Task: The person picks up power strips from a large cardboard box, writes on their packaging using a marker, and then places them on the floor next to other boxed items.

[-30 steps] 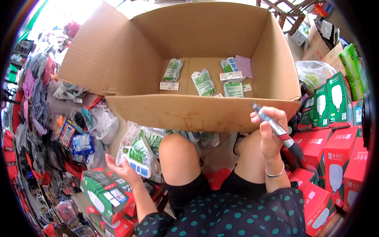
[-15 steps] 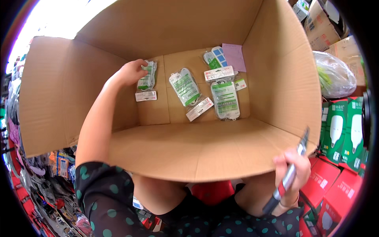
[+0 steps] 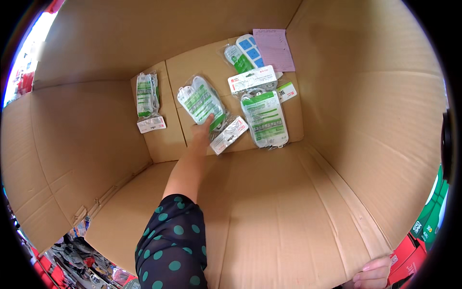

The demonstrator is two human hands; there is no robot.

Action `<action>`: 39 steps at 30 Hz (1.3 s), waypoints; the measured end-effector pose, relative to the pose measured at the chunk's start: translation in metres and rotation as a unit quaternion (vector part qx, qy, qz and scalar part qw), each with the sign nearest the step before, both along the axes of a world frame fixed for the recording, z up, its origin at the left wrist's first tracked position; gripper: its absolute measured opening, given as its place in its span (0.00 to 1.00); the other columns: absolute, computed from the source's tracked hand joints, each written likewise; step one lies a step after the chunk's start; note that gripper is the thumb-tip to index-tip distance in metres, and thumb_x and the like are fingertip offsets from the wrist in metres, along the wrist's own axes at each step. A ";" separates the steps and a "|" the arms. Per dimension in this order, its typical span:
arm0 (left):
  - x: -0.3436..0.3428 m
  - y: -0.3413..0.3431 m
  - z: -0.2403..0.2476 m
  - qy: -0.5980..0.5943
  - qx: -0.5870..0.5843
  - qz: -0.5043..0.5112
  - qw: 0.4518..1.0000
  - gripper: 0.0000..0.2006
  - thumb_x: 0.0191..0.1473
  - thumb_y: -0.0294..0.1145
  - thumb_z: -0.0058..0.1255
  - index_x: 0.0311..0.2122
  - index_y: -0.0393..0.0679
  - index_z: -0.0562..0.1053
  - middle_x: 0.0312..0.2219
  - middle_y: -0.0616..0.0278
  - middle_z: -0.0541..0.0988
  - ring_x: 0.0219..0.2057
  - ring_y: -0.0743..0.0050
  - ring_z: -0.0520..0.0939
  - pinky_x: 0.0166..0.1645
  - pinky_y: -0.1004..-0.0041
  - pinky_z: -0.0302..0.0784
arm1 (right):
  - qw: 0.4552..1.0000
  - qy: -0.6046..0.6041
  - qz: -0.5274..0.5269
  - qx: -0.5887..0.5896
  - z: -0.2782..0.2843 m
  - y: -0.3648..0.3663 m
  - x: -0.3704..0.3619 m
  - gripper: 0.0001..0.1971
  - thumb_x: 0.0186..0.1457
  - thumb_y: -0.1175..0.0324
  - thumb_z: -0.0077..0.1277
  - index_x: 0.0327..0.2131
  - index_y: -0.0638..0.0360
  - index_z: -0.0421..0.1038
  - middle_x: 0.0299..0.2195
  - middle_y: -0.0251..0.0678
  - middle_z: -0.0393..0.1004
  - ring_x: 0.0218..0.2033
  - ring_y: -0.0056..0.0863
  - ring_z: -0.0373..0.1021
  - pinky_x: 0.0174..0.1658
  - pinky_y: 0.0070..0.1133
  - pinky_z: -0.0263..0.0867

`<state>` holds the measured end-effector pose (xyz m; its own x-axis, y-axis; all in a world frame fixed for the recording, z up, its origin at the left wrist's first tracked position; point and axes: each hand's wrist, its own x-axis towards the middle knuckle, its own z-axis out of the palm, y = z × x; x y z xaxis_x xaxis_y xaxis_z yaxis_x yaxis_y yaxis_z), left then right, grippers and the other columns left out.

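Note:
Inside a large open cardboard box (image 3: 269,192), my left hand (image 3: 199,131) reaches down to the middle bagged power strip (image 3: 202,101). Its thumb lies on the lower end of the bag, and the other fingers are mostly hidden; it appears to pinch the strip. At the lower right, my right hand (image 3: 373,274) has its fingers curled over the near rim of the box. The silver and black pen-like tool it held earlier does not show now. Another bagged strip (image 3: 146,94) lies at the left, its white header card toward me.
At the right of the box floor lie a bagged strip with a green label (image 3: 264,120) and one with blue sockets (image 3: 249,49). A pink paper sheet (image 3: 274,50) rests against the far corner. Red and green cartons (image 3: 406,257) stand outside, right.
My left hand has left the left bagged strip and moved right to the middle one. My right hand has come down to the near rim. The view has moved closer over the box.

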<state>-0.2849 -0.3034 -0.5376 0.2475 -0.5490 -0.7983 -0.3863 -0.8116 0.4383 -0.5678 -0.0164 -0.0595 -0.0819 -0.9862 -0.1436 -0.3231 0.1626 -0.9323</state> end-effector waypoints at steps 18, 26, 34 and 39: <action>0.024 -0.036 0.424 -0.179 -0.563 -0.618 0.519 0.19 0.40 0.25 0.53 0.43 0.49 0.72 0.40 0.63 0.78 0.42 0.62 0.78 0.45 0.64 0.71 | 0.877 0.142 -0.341 -0.307 -0.062 0.014 0.057 0.10 0.50 0.79 0.49 0.37 0.63 0.63 0.27 0.33 0.65 0.20 0.17 0.62 0.24 0.16 0.61; 0.134 0.134 0.538 -0.308 -0.780 -0.479 0.258 0.13 0.46 0.32 0.54 0.39 0.61 0.75 0.41 0.67 0.78 0.43 0.68 0.78 0.42 0.72 0.65 | 0.863 -0.037 -0.278 -0.420 -0.041 0.021 0.125 0.11 0.55 0.76 0.46 0.41 0.60 0.58 0.20 0.33 0.64 0.18 0.17 0.62 0.23 0.15 0.61; 0.197 0.269 0.512 -0.123 -0.759 -0.335 0.544 0.16 0.38 0.24 0.59 0.37 0.41 0.73 0.36 0.52 0.78 0.38 0.54 0.79 0.42 0.67 0.74 | 0.847 -0.195 -0.127 -0.478 -0.022 0.081 0.197 0.19 0.58 0.56 0.44 0.46 0.59 0.61 0.23 0.36 0.66 0.23 0.26 0.64 0.30 0.24 0.64; 0.169 0.363 0.467 0.341 -0.412 -0.098 0.839 0.17 0.50 0.27 0.55 0.44 0.35 0.65 0.37 0.61 0.74 0.38 0.78 0.74 0.43 0.76 0.70 | 0.811 -0.141 -0.154 -0.546 0.008 0.099 0.221 0.21 0.57 0.50 0.41 0.36 0.62 0.66 0.23 0.35 0.63 0.28 0.33 0.64 0.28 0.23 0.64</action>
<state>-0.1155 0.0596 -0.0706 -0.2725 -0.9610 -0.0465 0.0922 -0.0742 0.9930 -0.3471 0.0827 -0.0514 -0.4650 -0.4767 0.7460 -0.1720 -0.7779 -0.6043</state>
